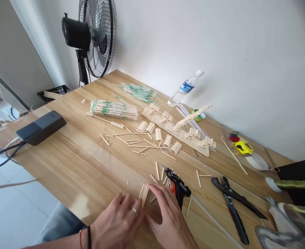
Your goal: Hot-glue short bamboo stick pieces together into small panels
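Observation:
A small panel of wooden sticks [143, 194] laid side by side lies on the table between my hands. My left hand [121, 218] is closed, its curled fingers pressed against the panel's left side. My right hand [168, 216] spans the other side, index fingertip at the far end and thumb at the near end. Beside my right fingers lies a black hot glue gun [179, 186] with an orange trigger, nozzle pointing away. Several loose short sticks [157, 171] are scattered around its tip, some partly hidden by my right hand.
Finished stick panels [158, 134] line up before a long stick model [168, 126]. Behind are bagged sticks [113, 109], a water bottle [183, 89] and a fan [97, 38]. Cutting pliers [230, 197] and a yellow tape measure [244, 148] lie right; a dark power box [41, 127] left.

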A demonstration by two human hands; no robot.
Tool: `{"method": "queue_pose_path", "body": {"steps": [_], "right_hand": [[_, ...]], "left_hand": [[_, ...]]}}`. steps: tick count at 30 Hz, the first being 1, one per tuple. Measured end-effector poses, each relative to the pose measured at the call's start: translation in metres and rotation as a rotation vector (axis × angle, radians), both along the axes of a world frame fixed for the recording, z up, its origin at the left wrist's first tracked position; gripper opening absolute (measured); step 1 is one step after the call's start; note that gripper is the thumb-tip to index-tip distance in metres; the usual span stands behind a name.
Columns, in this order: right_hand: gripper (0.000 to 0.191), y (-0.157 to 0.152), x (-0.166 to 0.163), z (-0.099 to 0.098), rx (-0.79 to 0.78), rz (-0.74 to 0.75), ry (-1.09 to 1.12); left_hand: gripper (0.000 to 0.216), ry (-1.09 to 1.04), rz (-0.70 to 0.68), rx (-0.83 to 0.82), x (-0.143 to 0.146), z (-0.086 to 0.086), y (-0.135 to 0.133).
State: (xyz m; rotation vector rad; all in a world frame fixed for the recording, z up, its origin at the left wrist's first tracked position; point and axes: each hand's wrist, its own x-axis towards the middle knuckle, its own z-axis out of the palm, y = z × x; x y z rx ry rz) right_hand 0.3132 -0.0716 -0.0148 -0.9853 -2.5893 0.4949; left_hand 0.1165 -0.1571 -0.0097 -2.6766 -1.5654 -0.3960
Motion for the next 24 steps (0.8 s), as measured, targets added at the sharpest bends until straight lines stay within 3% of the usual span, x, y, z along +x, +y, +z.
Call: {"method": "queue_pose_path", "body": {"steps": [6, 10, 14, 19, 24], "right_hand": [[0.067, 0.011, 0.001, 0.011, -0.101, 0.029, 0.078], [0.042, 0.030, -0.002, 0.024, -0.255, 0.055, 0.103], [0.015, 0.057, -0.019, 0.038, -0.415, 0.047, -0.049], [0.013, 0.079, -0.039, 0.051, -0.428, 0.101, -0.361], [0.012, 0.088, -0.049, 0.056, -0.426, 0.131, -0.449]], "left_hand": [[0.025, 0.069, -0.012, 0.049, 0.002, 0.007, 0.002], [0.021, 0.159, -0.037, 0.041, 0.005, 0.014, 0.005], [0.016, 0.322, -0.087, 0.009, 0.019, 0.023, 0.010], [0.012, 0.586, -0.146, -0.055, 0.041, 0.027, 0.010], [0.018, 0.764, -0.147, -0.007, 0.051, 0.023, 0.004]]}}
